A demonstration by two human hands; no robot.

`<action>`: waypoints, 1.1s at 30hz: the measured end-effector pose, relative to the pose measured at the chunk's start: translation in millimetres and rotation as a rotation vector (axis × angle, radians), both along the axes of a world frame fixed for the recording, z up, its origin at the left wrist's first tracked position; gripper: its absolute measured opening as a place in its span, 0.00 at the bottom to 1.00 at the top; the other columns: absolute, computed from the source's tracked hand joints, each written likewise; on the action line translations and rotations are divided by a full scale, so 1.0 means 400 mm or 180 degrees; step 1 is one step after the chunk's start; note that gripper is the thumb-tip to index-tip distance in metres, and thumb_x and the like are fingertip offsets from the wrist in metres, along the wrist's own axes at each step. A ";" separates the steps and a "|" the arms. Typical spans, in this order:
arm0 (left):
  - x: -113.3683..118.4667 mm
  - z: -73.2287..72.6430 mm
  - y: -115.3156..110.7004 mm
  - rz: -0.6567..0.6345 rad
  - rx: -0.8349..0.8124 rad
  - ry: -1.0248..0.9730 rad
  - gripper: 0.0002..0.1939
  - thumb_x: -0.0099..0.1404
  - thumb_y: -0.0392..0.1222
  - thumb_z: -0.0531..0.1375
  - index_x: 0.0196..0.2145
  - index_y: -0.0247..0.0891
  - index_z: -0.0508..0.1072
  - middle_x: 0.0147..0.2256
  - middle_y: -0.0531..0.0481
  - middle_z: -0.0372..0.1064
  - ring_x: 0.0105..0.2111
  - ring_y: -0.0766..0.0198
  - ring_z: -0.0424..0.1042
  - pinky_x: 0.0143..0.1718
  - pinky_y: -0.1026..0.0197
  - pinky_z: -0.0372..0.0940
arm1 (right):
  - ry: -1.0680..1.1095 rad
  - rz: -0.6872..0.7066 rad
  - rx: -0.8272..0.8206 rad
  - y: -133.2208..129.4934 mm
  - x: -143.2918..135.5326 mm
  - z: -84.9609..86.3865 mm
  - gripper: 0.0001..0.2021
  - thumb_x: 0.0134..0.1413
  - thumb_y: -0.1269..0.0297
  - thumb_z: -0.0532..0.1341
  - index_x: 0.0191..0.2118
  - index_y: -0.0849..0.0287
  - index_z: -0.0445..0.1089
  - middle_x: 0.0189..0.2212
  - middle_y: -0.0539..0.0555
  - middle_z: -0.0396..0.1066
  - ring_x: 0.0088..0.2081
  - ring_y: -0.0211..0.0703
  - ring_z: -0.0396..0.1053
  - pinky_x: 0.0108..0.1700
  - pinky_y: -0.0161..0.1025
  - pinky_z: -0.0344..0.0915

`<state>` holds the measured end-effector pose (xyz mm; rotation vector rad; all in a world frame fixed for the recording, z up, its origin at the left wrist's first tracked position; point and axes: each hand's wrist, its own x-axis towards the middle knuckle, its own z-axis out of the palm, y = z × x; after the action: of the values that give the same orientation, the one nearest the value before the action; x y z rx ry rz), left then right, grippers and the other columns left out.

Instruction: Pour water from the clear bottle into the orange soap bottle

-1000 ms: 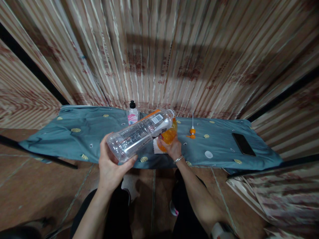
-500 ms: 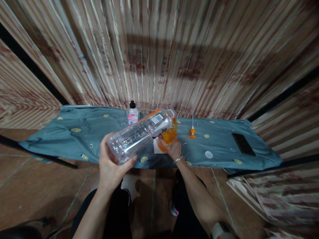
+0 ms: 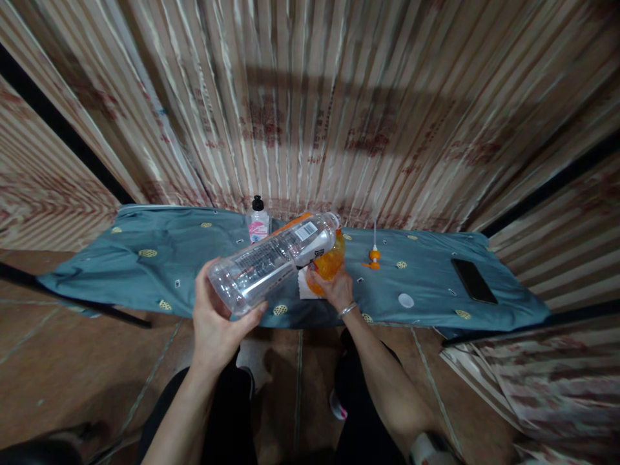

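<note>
A large clear plastic bottle (image 3: 261,268) is tilted, its base at the lower left and its neck at the upper right. My left hand (image 3: 217,323) is wrapped round its base end. The neck lies over the top of an orange bottle (image 3: 330,265), which my right hand (image 3: 335,289) grips from the right side. The orange bottle's mouth is hidden behind the clear bottle. Under the orange bottle a piece of white paper (image 3: 309,289) shows. To the right, an orange pump head with a clear tube (image 3: 373,256) lies on the blue cloth.
Behind the clear bottle stands a small bottle with a black cap (image 3: 258,223). A white disc (image 3: 405,301) and a black phone (image 3: 473,281) lie on the cloth-covered table (image 3: 121,271) at the right. Striped curtains and black poles surround it.
</note>
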<state>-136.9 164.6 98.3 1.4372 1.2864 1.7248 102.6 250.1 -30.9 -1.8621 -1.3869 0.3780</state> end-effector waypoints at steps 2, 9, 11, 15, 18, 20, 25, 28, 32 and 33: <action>0.000 0.000 0.000 0.0006 -0.0006 0.0015 0.44 0.43 0.45 0.77 0.55 0.38 0.65 0.48 0.39 0.77 0.47 0.46 0.82 0.49 0.48 0.78 | 0.0021 0.0030 0.0095 0.001 0.000 -0.003 0.39 0.50 0.47 0.73 0.64 0.59 0.66 0.48 0.63 0.83 0.50 0.62 0.83 0.50 0.53 0.80; -0.007 -0.010 0.001 0.0157 -0.0071 0.0137 0.45 0.42 0.48 0.77 0.56 0.38 0.66 0.50 0.39 0.75 0.48 0.47 0.81 0.51 0.47 0.77 | 0.0064 0.0024 0.0109 -0.004 -0.003 0.008 0.39 0.50 0.46 0.73 0.63 0.60 0.66 0.48 0.64 0.83 0.49 0.62 0.83 0.50 0.55 0.80; -0.009 -0.011 0.001 0.0199 -0.0090 0.0178 0.45 0.42 0.49 0.77 0.56 0.38 0.66 0.51 0.39 0.75 0.49 0.47 0.80 0.51 0.48 0.77 | 0.0096 0.0013 0.0038 -0.007 -0.005 0.017 0.39 0.50 0.47 0.74 0.63 0.61 0.66 0.48 0.64 0.83 0.50 0.62 0.83 0.52 0.54 0.80; -0.011 -0.011 0.001 0.0223 -0.0124 0.0198 0.46 0.41 0.50 0.77 0.55 0.37 0.66 0.51 0.38 0.75 0.49 0.47 0.80 0.51 0.48 0.77 | 0.0142 -0.0013 -0.0053 -0.010 -0.007 0.023 0.40 0.49 0.48 0.75 0.63 0.62 0.65 0.49 0.66 0.83 0.51 0.64 0.83 0.53 0.55 0.80; -0.012 -0.011 0.002 0.0202 -0.0131 0.0189 0.45 0.42 0.49 0.77 0.56 0.38 0.66 0.51 0.38 0.75 0.50 0.47 0.80 0.52 0.48 0.77 | 0.0165 0.0007 -0.0012 -0.007 -0.004 0.015 0.40 0.49 0.48 0.75 0.63 0.60 0.65 0.48 0.64 0.84 0.51 0.65 0.83 0.54 0.58 0.79; -0.012 -0.011 0.002 0.0196 -0.0138 0.0198 0.46 0.42 0.50 0.77 0.56 0.38 0.66 0.52 0.38 0.75 0.50 0.47 0.80 0.51 0.48 0.77 | 0.0180 0.0041 0.0021 -0.005 -0.001 0.008 0.39 0.50 0.47 0.74 0.63 0.60 0.65 0.48 0.64 0.84 0.51 0.65 0.83 0.54 0.58 0.79; -0.012 -0.012 0.001 0.0206 -0.0168 0.0186 0.47 0.41 0.52 0.78 0.56 0.40 0.66 0.52 0.40 0.74 0.50 0.47 0.80 0.51 0.48 0.77 | 0.0195 0.0099 0.0051 -0.002 0.005 -0.003 0.41 0.50 0.46 0.74 0.64 0.61 0.64 0.49 0.65 0.84 0.52 0.64 0.82 0.55 0.57 0.79; -0.011 -0.011 0.000 0.0203 -0.0192 0.0159 0.46 0.42 0.51 0.78 0.56 0.41 0.66 0.51 0.40 0.74 0.50 0.46 0.80 0.51 0.47 0.77 | 0.0208 0.0085 0.0072 -0.002 0.005 -0.005 0.40 0.50 0.46 0.73 0.64 0.60 0.64 0.49 0.64 0.84 0.52 0.64 0.83 0.55 0.58 0.79; -0.011 -0.008 -0.001 0.0181 -0.0184 0.0118 0.46 0.42 0.51 0.79 0.55 0.42 0.67 0.51 0.40 0.75 0.50 0.45 0.80 0.51 0.47 0.78 | 0.0246 0.0123 0.0174 -0.003 0.003 -0.002 0.38 0.51 0.47 0.73 0.63 0.57 0.65 0.49 0.62 0.84 0.52 0.63 0.83 0.54 0.58 0.79; -0.010 -0.007 -0.001 0.0172 -0.0172 0.0119 0.45 0.42 0.51 0.79 0.55 0.42 0.67 0.51 0.41 0.75 0.49 0.45 0.80 0.51 0.47 0.78 | 0.0253 0.0122 0.0159 -0.004 0.003 -0.001 0.38 0.51 0.47 0.73 0.64 0.58 0.65 0.48 0.62 0.84 0.51 0.63 0.83 0.54 0.58 0.79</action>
<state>-141.0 164.3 95.4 1.4224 1.3929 1.6919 103.6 248.6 -31.1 -1.7637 -1.3679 0.4283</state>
